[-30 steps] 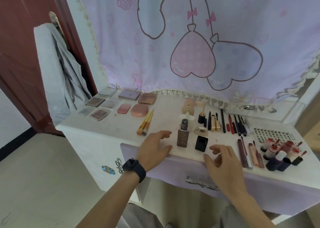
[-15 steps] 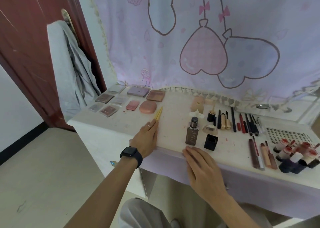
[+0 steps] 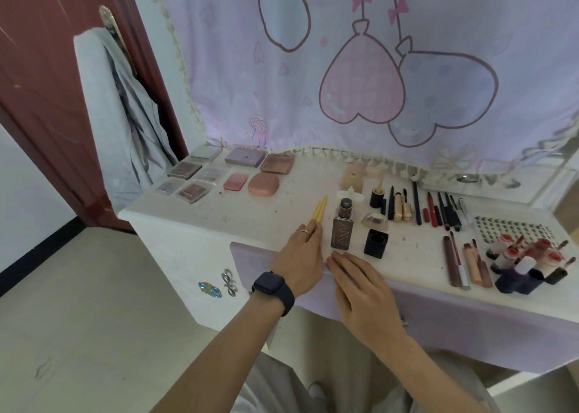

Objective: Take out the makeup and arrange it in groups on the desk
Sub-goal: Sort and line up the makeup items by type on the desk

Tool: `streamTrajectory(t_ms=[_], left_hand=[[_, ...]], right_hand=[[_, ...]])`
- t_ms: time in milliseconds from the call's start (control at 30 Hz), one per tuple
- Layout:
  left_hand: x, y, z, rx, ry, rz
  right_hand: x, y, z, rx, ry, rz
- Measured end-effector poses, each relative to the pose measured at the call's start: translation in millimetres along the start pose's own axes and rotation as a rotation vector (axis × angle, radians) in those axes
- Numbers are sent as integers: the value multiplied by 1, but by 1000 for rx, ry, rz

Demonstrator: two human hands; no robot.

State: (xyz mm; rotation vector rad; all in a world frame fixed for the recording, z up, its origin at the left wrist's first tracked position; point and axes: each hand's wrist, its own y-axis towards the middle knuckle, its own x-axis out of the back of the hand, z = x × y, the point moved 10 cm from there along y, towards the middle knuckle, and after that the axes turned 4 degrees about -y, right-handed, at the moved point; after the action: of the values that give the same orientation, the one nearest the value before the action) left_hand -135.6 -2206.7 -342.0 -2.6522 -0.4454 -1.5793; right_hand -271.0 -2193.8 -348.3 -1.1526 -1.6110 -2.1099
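Observation:
Makeup lies in groups on the white desk [image 3: 250, 215]. Eyeshadow palettes [image 3: 188, 169] and pink compacts [image 3: 263, 184] are at the back left. Pencils and mascaras [image 3: 438, 209] lie in a row right of centre. Lip glosses [image 3: 463, 265] and small round-capped bottles [image 3: 526, 262] sit at the right front. A brown foundation bottle [image 3: 342, 227] stands beside a black cube cap [image 3: 376, 243]. My left hand [image 3: 300, 256] grips the lower ends of two yellow brushes [image 3: 320, 209], just left of the bottle. My right hand [image 3: 360, 287] rests flat on the desk's front edge, holding nothing.
A grey garment [image 3: 119, 124] hangs on the red-brown door [image 3: 47, 83] to the left. A printed lilac cloth [image 3: 376, 67] hangs behind the desk. A lilac drawer front [image 3: 250, 259] sits under my hands. A sheet of false lashes [image 3: 507, 229] lies at the right.
My left hand closed on the yellow brushes and slid them right, up against the foundation bottle. My right hand moved left along the front edge, next to my left hand.

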Motion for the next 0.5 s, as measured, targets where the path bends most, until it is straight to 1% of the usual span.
streamTrajectory(t_ms=[200, 333, 400, 500], left_hand=[[7, -2, -1, 31, -122, -1], [32, -6, 6, 49, -261, -96], [45, -9, 18, 71, -261, -127], [49, -15, 35, 68, -192, -66]], right_hand=[[3, 2, -1, -5, 6, -13], [3, 2, -1, -9, 23, -15], [1, 1, -1, -13, 27, -1], [-1, -1, -4, -22, 32, 5]])
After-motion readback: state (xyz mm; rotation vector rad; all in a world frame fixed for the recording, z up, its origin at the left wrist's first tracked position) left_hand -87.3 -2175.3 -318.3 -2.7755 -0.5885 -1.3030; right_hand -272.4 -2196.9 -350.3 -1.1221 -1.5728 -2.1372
